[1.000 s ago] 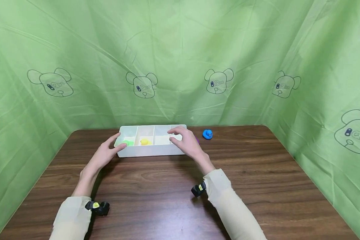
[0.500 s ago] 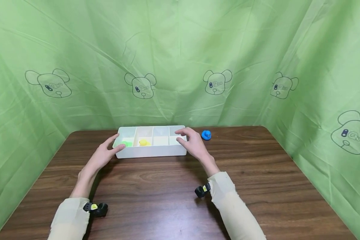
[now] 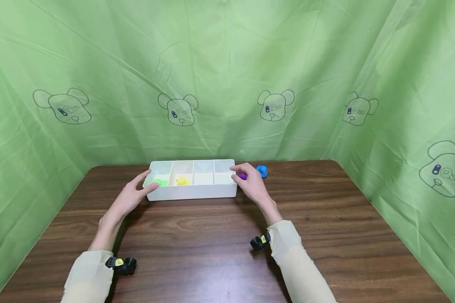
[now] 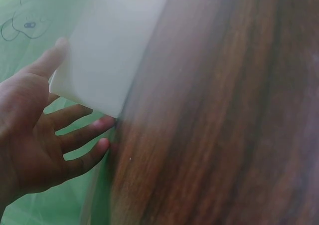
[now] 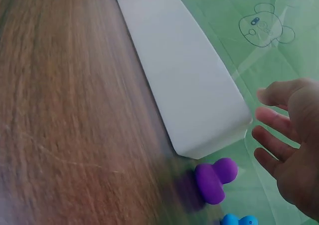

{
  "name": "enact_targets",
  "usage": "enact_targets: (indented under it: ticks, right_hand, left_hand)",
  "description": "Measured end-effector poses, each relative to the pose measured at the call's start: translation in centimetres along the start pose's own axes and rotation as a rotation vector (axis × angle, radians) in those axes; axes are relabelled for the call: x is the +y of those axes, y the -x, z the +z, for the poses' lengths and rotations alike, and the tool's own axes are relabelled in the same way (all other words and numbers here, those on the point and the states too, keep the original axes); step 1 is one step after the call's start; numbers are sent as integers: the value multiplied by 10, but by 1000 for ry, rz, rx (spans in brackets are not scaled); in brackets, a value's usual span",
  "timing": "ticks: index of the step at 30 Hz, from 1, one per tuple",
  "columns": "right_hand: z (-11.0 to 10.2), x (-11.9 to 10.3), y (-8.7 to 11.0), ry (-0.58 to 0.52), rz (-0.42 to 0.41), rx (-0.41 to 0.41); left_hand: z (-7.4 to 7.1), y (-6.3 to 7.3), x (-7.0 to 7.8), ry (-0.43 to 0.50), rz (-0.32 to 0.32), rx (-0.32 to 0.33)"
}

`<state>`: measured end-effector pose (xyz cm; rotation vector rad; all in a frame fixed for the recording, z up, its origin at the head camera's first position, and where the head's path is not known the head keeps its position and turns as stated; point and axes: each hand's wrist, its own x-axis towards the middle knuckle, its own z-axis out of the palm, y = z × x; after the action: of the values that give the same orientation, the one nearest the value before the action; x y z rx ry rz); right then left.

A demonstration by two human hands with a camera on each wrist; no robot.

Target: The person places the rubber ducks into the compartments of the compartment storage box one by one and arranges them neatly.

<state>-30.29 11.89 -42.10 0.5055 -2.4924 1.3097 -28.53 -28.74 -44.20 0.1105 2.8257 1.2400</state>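
A long white compartment box (image 3: 191,192) stands near the table's far edge. Its leftmost section holds a green toy (image 3: 161,182), and a yellow rubber duck (image 3: 182,180) lies in the section beside that. My left hand (image 3: 128,197) grips the box's left end, thumb at the front rim and fingers (image 4: 82,137) along the end wall. Off the box's right end hovers my right hand (image 3: 252,184), fingers apart, with nothing in them. A purple rubber duck (image 5: 212,185) sits on the table next to that end, below the right hand and partly hidden by it in the head view.
A blue rubber duck (image 3: 262,171) sits right of the purple one, just behind my right hand. The brown wooden table (image 3: 197,244) ends at a green curtain (image 3: 227,84) with bear drawings, which surrounds it at the back and sides.
My right hand has moved right, from over the box's right sections to beyond its right end, and the purple duck shows between its fingers. The left hand stays on the box.
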Motion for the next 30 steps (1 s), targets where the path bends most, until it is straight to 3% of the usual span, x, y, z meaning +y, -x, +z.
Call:
enact_targets:
  ticks: [10,24,30]
  right_hand:
    - [-7,13,-3,-97,96,20]
    - [-10,30,-6,-28,120,26]
    - [-9,40,-5,-53,146,15]
  left_hand:
    - [-4,-1,1,7,12,3]
    - [-9,-3,0,7,7,-8]
    - [-8,-1,1,7,0,-8]
